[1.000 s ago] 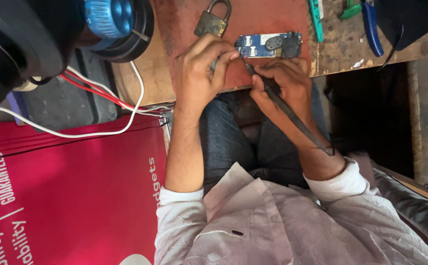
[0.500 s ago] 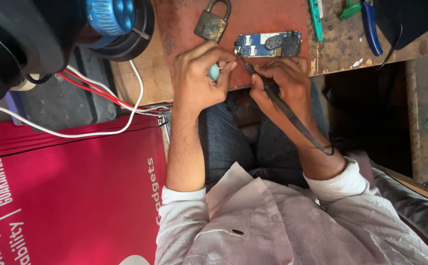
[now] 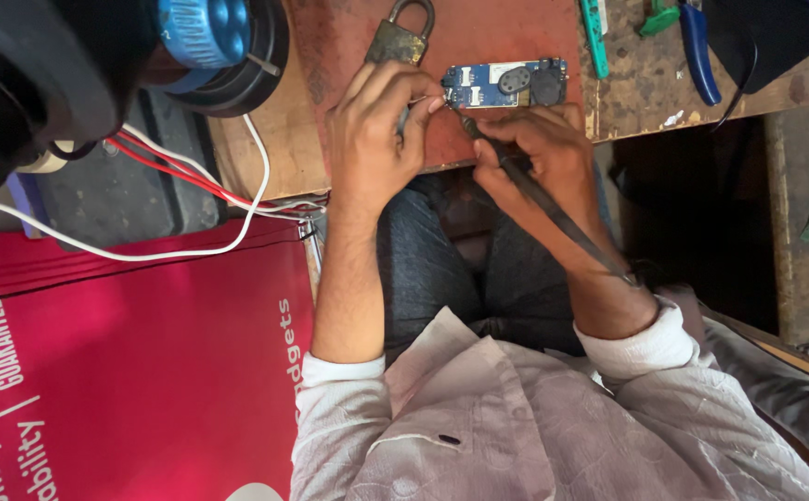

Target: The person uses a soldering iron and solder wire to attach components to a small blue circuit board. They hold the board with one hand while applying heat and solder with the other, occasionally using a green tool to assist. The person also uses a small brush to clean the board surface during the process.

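Observation:
A small blue circuit board (image 3: 502, 85) lies on a reddish-brown mat (image 3: 478, 37) on the wooden bench. My right hand (image 3: 539, 153) grips a long dark soldering iron (image 3: 553, 213) like a pen, its tip touching the board's lower left corner. My left hand (image 3: 376, 130) is just left of the board. Its thumb and forefinger pinch a thin pale wire (image 3: 420, 99) at the board's left edge. A brass padlock (image 3: 402, 37) lies just above my left hand.
A green tool (image 3: 595, 35) and blue-handled pliers (image 3: 697, 51) lie on the bench to the right. A black and blue round device (image 3: 200, 46) stands at the upper left, with red and white cables (image 3: 191, 186) below it. A red printed box (image 3: 126, 371) fills the lower left.
Both hands have closed in on the board. My left fingers have moved from a loose curl to a pinch at the board's left edge, and the iron's tip stays at the board.

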